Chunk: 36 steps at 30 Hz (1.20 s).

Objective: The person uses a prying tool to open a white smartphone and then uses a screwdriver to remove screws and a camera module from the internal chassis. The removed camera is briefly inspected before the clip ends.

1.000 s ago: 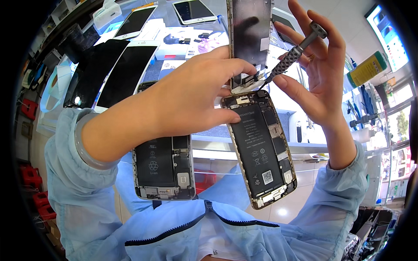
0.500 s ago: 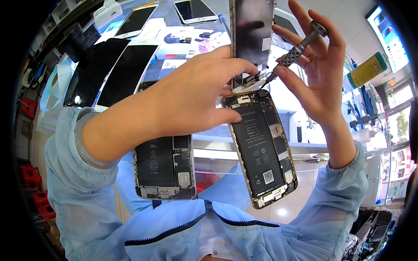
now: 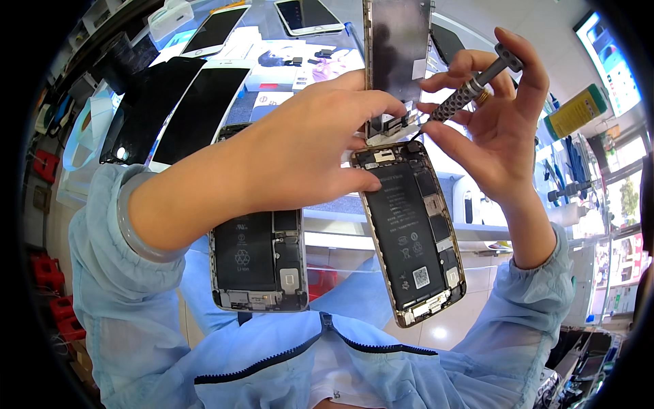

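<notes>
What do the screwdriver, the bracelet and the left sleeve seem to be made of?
Screwdriver: probably metal, matte grey; dull sheen, dimpled grip. Bracelet: smooth, pale grey, softly glossy; stone, glass or plastic, unclear. Left sleeve: thin, matte blue fabric; creases and gathered cuff show it.

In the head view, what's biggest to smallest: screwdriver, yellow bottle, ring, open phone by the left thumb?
Largest: open phone
Middle: screwdriver is longer, yellow bottle is fatter, too close to rank
Smallest: ring
</notes>
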### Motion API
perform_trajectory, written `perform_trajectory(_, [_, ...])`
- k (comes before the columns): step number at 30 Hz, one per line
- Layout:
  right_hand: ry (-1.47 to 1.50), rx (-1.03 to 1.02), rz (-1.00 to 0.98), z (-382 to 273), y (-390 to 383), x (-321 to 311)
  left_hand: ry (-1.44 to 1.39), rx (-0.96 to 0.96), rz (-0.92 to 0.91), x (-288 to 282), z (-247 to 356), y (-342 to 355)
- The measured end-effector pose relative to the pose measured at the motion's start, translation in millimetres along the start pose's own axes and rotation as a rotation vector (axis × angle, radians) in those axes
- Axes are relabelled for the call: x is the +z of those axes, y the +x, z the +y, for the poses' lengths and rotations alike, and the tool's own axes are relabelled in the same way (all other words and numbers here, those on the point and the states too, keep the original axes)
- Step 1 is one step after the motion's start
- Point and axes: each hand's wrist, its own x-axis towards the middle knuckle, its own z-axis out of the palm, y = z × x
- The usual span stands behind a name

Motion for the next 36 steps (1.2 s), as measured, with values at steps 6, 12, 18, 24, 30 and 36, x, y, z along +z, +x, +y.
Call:
perform_trajectory(6, [-0.034,0.076,0.063,-9,1,-2,0.011,-0.036,-0.013,0,3,2])
perform_trajectory(12, [-0.031,0.093,0.066,-5,-4,-4,-0.007,-0.076,-0.005,-1,6,1])
perform_trajectory(18, [-0.111,0.015,0.059,-3,0,-24,-0.021,-0.066,-0.012,1,1,2])
perform_trajectory(24, [-0.185,0.081,0.055,-5,-1,-37,0.008,-0.091,-0.006,0,5,1])
perform_trajectory(30, [-0.125,0.159,0.006,-5,-7,-39,-0.004,-0.059,0.003,0,2,1])
perform_trajectory(36, [-0.191,0.023,-0.106,-9,-8,-25,0.002,-0.051,0.004,-2,1,-1])
